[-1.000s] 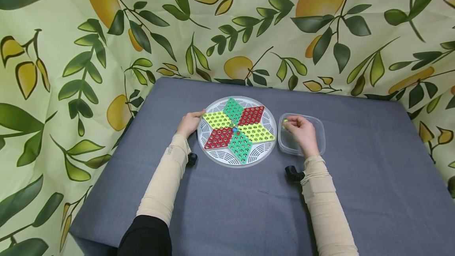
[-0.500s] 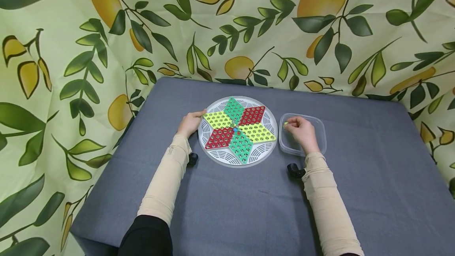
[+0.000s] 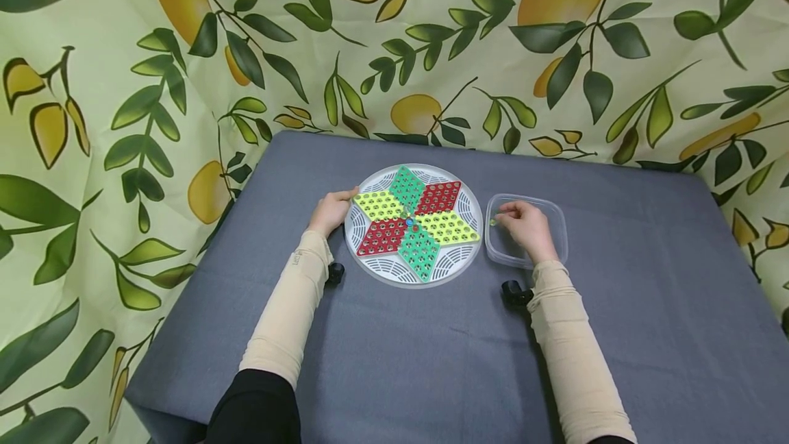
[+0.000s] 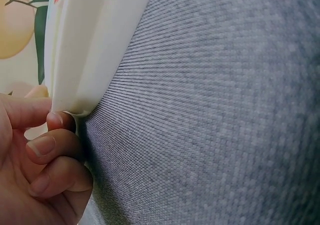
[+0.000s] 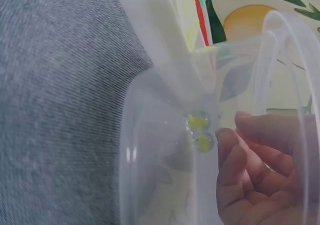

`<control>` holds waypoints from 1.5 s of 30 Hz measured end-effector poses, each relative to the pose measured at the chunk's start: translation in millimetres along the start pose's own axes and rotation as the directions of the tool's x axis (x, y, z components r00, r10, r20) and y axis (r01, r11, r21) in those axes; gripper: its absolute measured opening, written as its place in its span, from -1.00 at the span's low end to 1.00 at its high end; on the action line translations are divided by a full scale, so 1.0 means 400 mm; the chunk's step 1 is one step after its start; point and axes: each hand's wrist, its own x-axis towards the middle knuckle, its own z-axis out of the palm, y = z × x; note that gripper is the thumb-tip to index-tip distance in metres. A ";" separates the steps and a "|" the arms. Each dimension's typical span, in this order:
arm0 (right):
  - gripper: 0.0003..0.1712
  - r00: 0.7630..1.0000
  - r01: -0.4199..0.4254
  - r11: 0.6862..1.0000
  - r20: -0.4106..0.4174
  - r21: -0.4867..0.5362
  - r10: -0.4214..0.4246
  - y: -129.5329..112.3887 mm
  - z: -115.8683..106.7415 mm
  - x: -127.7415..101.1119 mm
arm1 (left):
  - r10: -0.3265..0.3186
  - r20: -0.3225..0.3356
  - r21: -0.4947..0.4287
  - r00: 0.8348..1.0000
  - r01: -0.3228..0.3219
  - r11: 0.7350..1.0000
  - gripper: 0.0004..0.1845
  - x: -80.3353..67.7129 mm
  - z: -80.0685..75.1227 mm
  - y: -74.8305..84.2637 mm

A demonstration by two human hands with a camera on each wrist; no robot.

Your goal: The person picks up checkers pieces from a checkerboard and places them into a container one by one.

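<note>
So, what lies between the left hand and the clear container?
In the head view, the round game board fills that stretch: the left hand holds its left rim, and the clear container sits just past its right rim.

Board marbles (image 3: 409,223) too small to tell; right hand (image 5: 260,175) cut off by wrist view's edge.

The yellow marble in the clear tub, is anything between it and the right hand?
Nothing visible. The right hand is inside the clear tub, and in the right wrist view its fingers sit just beside the yellow marble at the tub's wall, with only a small open gap between them.
</note>
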 end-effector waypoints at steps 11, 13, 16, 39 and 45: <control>-0.65 1.000 0.005 1.000 -0.018 0.026 -0.005 -0.004 -0.015 -0.006 | -0.010 -0.002 -0.003 1.000 0.010 1.000 -0.58 -0.004 -0.004 0.006; -0.64 1.000 -0.001 1.000 -0.019 0.031 0.001 -0.004 -0.014 -0.008 | -0.008 -0.001 0.005 1.000 0.008 1.000 -0.58 -0.005 -0.003 0.006; -0.62 1.000 -0.006 0.999 -0.012 0.032 0.007 -0.006 -0.013 -0.013 | -0.011 -0.004 0.011 1.000 0.011 1.000 -0.58 -0.004 -0.001 0.006; -0.58 0.995 0.068 0.990 -0.081 0.122 -0.058 -0.054 -0.017 -0.048 | 0.008 -0.017 0.029 1.000 -0.008 1.000 -0.58 0.007 0.002 0.005; -0.62 0.992 0.099 0.985 -0.090 0.145 -0.086 -0.081 -0.001 -0.060 | 0.005 -0.007 0.043 1.000 -0.005 0.999 -0.57 -0.001 0.000 0.003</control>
